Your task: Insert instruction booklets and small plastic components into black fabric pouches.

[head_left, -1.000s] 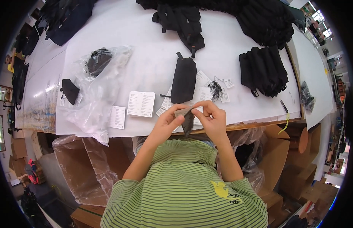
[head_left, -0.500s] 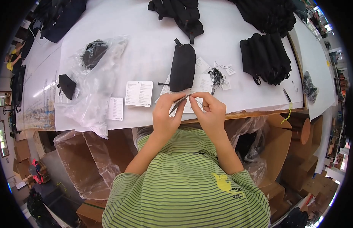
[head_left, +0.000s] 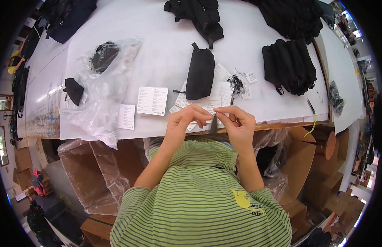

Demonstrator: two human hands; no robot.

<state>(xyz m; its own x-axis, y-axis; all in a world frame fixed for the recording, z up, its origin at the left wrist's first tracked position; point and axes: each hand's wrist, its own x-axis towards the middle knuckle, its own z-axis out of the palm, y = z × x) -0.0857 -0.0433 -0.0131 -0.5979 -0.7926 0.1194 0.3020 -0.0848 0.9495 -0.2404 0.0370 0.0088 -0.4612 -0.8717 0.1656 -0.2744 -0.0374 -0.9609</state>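
Observation:
Over the table's near edge, my right hand (head_left: 240, 122) pinches a dark grey tag (head_left: 214, 124) between thumb and fingertips. The tag hangs below the fingers, narrow from this angle. Just left of it is my left hand (head_left: 182, 123), its fingers curled and drawn together. Whatever its fingertips hold is too small to make out. Beyond my hands lies a black fabric pouch (head_left: 200, 74) with a loop at its far end. White printed cards (head_left: 224, 74) lie partly beneath it. A tangle of black strings (head_left: 237, 85) rests to its right.
To the left are white card stacks (head_left: 152, 101) and a clear plastic bag (head_left: 102, 94) around a black item. Black pouches (head_left: 289, 68) lie in a row at right, near a dark tool with a yellow cord (head_left: 312, 119). Cardboard boxes (head_left: 298, 164) stand below the table edge.
Both hands have shifted slightly right and apart. The dark tag, earlier tilted between both hands, now hangs from the right fingertips. The left fingers have come off its face.

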